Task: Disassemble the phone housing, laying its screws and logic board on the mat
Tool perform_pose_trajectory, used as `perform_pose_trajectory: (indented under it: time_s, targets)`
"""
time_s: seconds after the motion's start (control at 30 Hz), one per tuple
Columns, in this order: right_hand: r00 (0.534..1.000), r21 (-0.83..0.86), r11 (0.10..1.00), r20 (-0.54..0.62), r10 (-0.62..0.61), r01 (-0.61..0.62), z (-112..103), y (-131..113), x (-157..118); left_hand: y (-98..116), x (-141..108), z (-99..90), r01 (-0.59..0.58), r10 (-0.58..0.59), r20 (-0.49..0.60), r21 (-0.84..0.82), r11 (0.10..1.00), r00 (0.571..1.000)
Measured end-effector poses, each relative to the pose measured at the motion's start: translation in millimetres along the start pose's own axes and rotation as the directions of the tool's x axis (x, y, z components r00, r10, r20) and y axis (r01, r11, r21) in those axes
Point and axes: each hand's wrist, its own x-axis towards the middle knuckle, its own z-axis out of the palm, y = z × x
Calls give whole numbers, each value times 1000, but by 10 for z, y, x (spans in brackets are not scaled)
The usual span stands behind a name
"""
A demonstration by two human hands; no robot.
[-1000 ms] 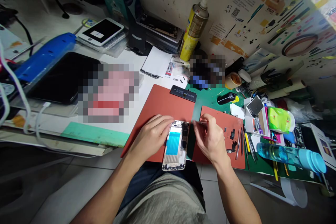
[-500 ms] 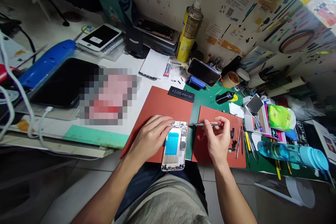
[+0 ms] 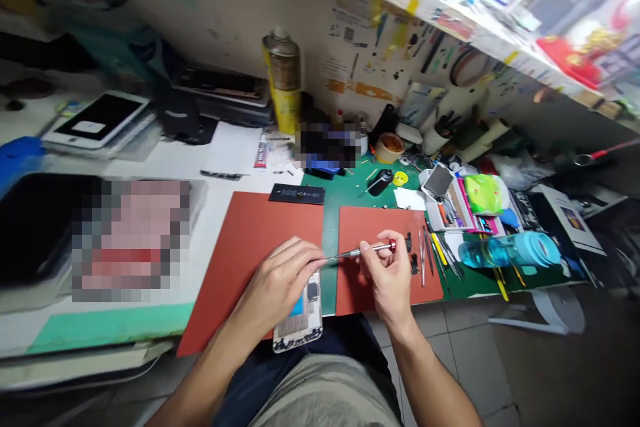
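Note:
My right hand [image 3: 389, 283] is closed around a thin screwdriver [image 3: 354, 253] with a red end cap, held nearly level and pointing left. At the screwdriver's tip, the fingers of my left hand [image 3: 280, 283] are pressed together; whatever lies between them is too small to make out. Beneath the left hand is an opened phone housing [image 3: 300, 332] with a blue patch and bare circuit parts, its upper part hidden by the fingers. The housing overhangs the near edge of the left reddish-brown mat [image 3: 235, 253]. A black phone battery [image 3: 297, 194] lies at that mat's far edge.
On the right mat [image 3: 367, 220] lie small black parts [image 3: 414, 263] and tweezers [image 3: 422, 257]. Beyond are a blue water bottle [image 3: 510, 250], a box of tools [image 3: 447, 207] and a yellow spray can [image 3: 285, 80]. A shelf [image 3: 450, 20] overhangs the back right.
The screwdriver has lifted off the housing's top edge. My left fingers have moved from the housing to the screwdriver's tip. The camera view has turned to the right.

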Motion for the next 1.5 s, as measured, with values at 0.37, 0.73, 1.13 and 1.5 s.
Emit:
perform_pose_trajectory:
  time_s: [0.37, 0.73, 1.13, 1.5]
  targets:
    - [957, -138, 989, -274, -97, 61, -670, 192, -823, -21, 992, 407, -68, 6, 371, 155, 985, 928]
    - [917, -16, 997, -394, 60, -73, -727, 377, -956, 25, 1650, 1369, -205, -67, 576, 394, 896, 815]
    - [907, 60, 992, -401, 126, -111, -707, 168, -864, 3, 1641, 1413, -176, -128, 564, 454, 874, 816]
    - [914, 76, 996, -400, 67, -40, -717, 145, -909, -28, 1567, 1271, -134, -93, 504, 395, 909, 859]
